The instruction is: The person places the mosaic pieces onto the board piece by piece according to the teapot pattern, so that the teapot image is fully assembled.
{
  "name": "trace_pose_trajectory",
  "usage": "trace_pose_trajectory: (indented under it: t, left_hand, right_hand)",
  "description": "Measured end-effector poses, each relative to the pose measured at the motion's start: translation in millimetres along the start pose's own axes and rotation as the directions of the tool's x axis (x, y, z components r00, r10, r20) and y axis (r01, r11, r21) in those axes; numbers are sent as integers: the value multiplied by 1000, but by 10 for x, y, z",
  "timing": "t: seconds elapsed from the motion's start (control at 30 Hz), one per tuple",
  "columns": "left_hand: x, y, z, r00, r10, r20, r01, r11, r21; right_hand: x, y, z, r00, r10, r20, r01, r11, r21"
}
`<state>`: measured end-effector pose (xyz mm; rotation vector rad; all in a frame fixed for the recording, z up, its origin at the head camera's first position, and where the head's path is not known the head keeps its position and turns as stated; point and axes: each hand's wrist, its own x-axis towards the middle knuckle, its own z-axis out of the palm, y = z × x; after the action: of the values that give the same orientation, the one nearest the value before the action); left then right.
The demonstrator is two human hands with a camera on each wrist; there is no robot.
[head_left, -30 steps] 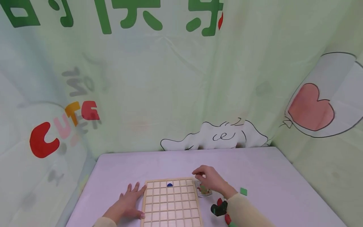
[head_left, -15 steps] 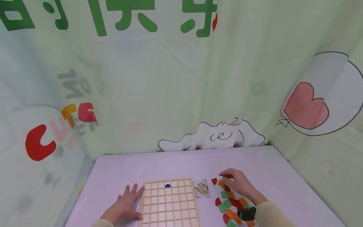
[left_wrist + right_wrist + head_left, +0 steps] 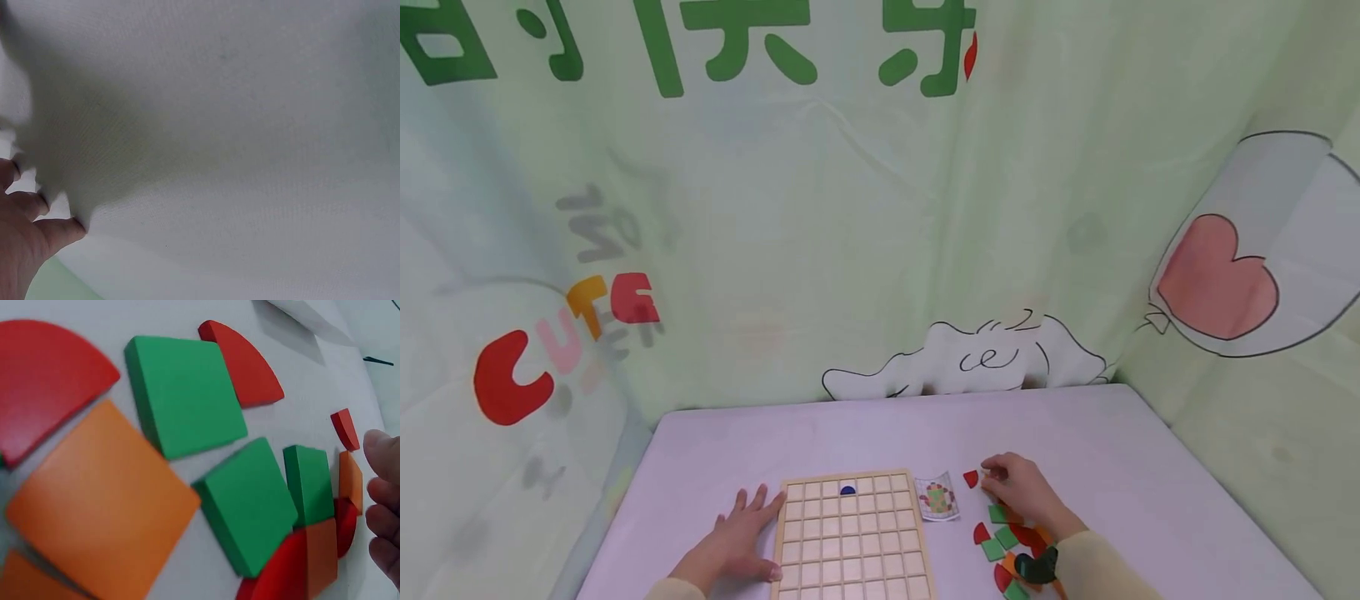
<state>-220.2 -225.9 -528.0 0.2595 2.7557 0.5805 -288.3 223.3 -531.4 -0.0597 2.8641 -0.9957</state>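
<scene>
The left hand (image 3: 737, 537) lies at the left side of a wooden grid board (image 3: 851, 524), its fingers released and spread, the fingertips and thumb at the frame's edge. The left wrist view shows only some of these fingers, low at the left, over a pale surface.

The right hand (image 3: 1028, 492) is over the far end of a scatter of coloured blocks to the board's right. Its fingers are bent toward the thumb, close by an orange block (image 3: 351, 482); whether they grasp it, I cannot tell. A small red wedge (image 3: 345, 429) lies on the table (image 3: 820, 437) just beyond that block.

Nearer the wrist, the scatter includes a green square (image 3: 187, 397) with a red quarter-round (image 3: 247, 369) against its far side, another green square (image 3: 247, 509), and a large orange square (image 3: 103, 500) close to both green ones. The sleeve and wrist cover part of the scatter in the head view.

On the board, a dark blue rounded piece (image 3: 847, 491) sits near the middle of the far row. A picture card (image 3: 937, 497) with a red, green and orange pattern lies between board and blocks, just beside the frame. A black band (image 3: 1036, 567) circles the right wrist, below a cream sleeve (image 3: 1097, 565). Behind the table hangs a pale green curtain (image 3: 760, 250).
</scene>
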Motion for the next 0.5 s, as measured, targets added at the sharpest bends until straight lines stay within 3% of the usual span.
trace_pose_trajectory:
  t: [0.17,0.3,0.4,0.5]
  left_hand:
    - [0,0,1,1000,-3,6,3,1000,-3]
    - [-1,5,0,1000,1,6,-1,1000,-2]
    - [-3,7,0,1000,-1,7,1,1000,-1]
    - [4,11,3,1000,-5,11,5,1000,-1]
  right_hand:
    - [-50,-32,40,1000,-25,-1,25,1000,-4]
    - [-178,-30,55,996,-61,61,60,998,7]
    - [-270,12,46,981,-128,148,130,991,-4]
    - [-339,63,20,952,-207,226,218,976,-23]
